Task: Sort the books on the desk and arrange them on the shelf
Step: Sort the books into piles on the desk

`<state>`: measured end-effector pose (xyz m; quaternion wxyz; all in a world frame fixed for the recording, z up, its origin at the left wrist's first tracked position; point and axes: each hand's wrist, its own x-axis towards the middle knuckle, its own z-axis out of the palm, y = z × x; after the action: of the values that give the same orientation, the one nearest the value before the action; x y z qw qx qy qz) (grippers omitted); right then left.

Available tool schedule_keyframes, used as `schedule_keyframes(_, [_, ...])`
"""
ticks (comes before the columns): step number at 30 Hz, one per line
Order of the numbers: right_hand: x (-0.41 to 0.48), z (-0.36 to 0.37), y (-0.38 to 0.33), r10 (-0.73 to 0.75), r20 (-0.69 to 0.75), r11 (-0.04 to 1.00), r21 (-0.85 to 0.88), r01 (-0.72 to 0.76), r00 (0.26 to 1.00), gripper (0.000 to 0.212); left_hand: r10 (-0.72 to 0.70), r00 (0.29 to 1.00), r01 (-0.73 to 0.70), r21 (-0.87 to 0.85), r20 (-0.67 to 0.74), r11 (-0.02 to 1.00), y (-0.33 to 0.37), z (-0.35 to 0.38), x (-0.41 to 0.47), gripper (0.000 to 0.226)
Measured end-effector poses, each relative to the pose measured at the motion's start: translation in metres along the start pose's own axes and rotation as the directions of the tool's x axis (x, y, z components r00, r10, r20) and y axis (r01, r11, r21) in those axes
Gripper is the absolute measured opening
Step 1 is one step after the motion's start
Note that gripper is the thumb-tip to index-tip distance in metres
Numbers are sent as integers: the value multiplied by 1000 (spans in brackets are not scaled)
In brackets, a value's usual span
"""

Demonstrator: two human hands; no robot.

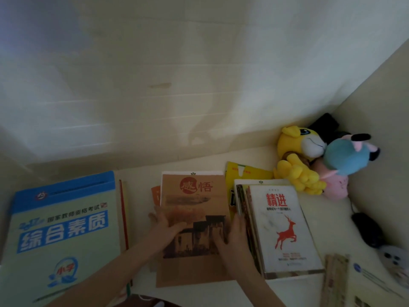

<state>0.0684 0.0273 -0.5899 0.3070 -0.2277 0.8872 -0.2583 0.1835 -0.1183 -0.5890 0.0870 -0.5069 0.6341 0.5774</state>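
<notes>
A matt brown book (194,207), a soft-cover rectangle with a red disc and dark lettering over a sepia picture of buildings, lies flat in the middle of the pale cream worktop (140,191). It tops a small pile: a white edge shows past its far end and an orange booklet (156,194) peeks out on its left. The left hand (164,229) holds the book's left edge and the right hand (232,235) its right edge. The two hands are apart, one on each side, each with the thumb laid on the cover and the fingers curled at the edge; both are blurred.

Just right of it, touching the right hand, a glossy white book (281,229) with a red deer sits on a stack of thinner volumes, and a shiny yellow booklet (243,171) pokes out behind. On the left lies a large, smooth blue-and-green workbook (62,229), apart from the brown one.

In the far right corner a fuzzy yellow plush toy (298,156) leans against a rounded blue and pink plush toy (345,158); a black mouse (367,229) lies nearer, by the side wall
</notes>
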Motion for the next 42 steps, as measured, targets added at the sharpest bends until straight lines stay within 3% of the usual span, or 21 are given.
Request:
schedule_keyframes(1, [-1,-13,-1,-88,-90,993,-87,80,992,76,69,996,-64,91,-56,994,4,0,-2,99])
schedule_keyframes(3, [2,-48,3,-216,-285,975,-109,192,934,80,286,948,-272,111,-137,956,17,4,-13,84])
schedule_keyframes(5, [15,-87,23,-163,-414,986,-94,136,896,82,413,904,-413,17,-115,910,34,15,-27,65])
schedule_keyframes(7, [30,-122,49,33,-378,999,-11,-40,925,88,448,894,-443,-109,21,890,53,32,-41,49])
schedule_keyframes(10, [44,-141,85,262,-210,962,128,-240,942,94,377,875,-302,-266,303,915,74,75,-42,35])
schedule_keyframes(14, [47,-139,108,230,-135,951,240,-194,964,54,234,865,-46,-394,445,918,80,121,-16,52])
schedule_keyframes(19, [47,-141,121,206,-98,911,382,-154,974,53,60,880,147,-391,472,909,75,140,4,51])
schedule_keyframes(21, [48,-143,124,234,-49,876,445,-189,971,65,42,895,142,-372,445,917,71,147,6,55])
schedule_keyframes(25, [54,-154,132,325,22,807,515,-289,945,97,-4,914,127,-277,405,953,67,166,13,93])
schedule_keyframes(27, [57,-160,135,332,133,789,503,-352,934,109,5,929,100,-264,370,959,68,173,19,95])
schedule_keyframes(28, [58,-161,137,314,203,792,482,-374,927,107,4,937,93,-260,349,961,69,176,22,96])
schedule_keyframes(31, [57,-164,136,230,322,790,489,-369,919,73,-78,922,197,-286,379,938,73,177,30,107])
schedule_keyframes(33, [60,-167,136,220,344,796,478,-372,913,77,-145,905,285,-318,399,904,71,176,33,119])
schedule_keyframes(36, [66,-169,144,227,391,775,482,-408,892,89,-155,897,296,-303,415,906,70,181,36,126])
schedule_keyframes(38, [67,-168,145,241,423,756,482,-443,873,81,-183,904,296,-257,385,920,70,189,37,124])
schedule_keyframes(42, [69,-168,149,236,450,729,504,-464,861,68,-167,920,264,-246,355,933,66,198,41,149])
